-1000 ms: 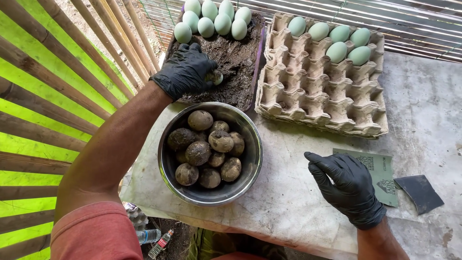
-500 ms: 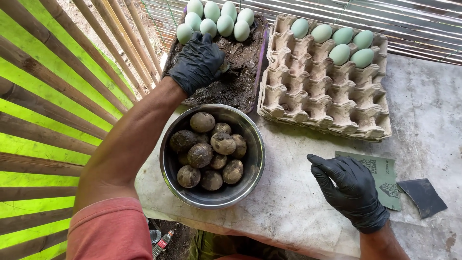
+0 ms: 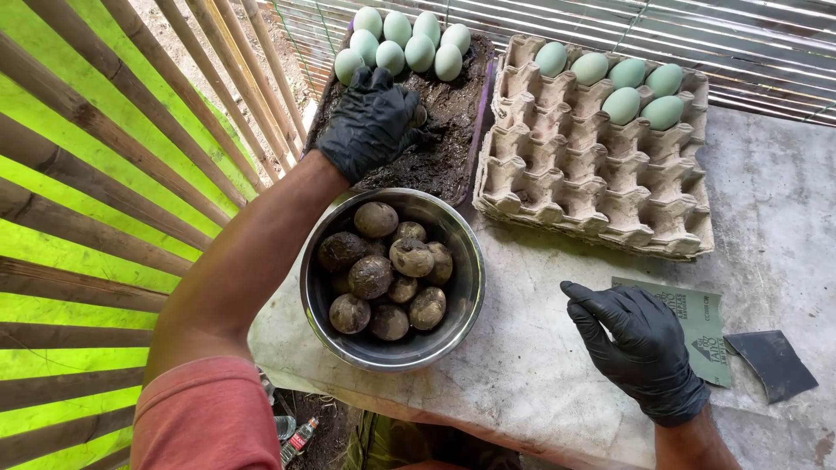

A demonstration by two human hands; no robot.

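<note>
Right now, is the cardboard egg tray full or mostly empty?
Mostly empty. The cardboard egg tray holds only six pale green eggs, all in its far rows; every nearer cup shows bare.

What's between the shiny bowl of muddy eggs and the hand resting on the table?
Nothing: in the head view only bare grey table lies between the metal bowl and the right hand.

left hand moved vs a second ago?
Yes. The left hand has slid up the tray of dark mud, away from the steel bowl and toward the pale green eggs at the tray's far end.
</note>
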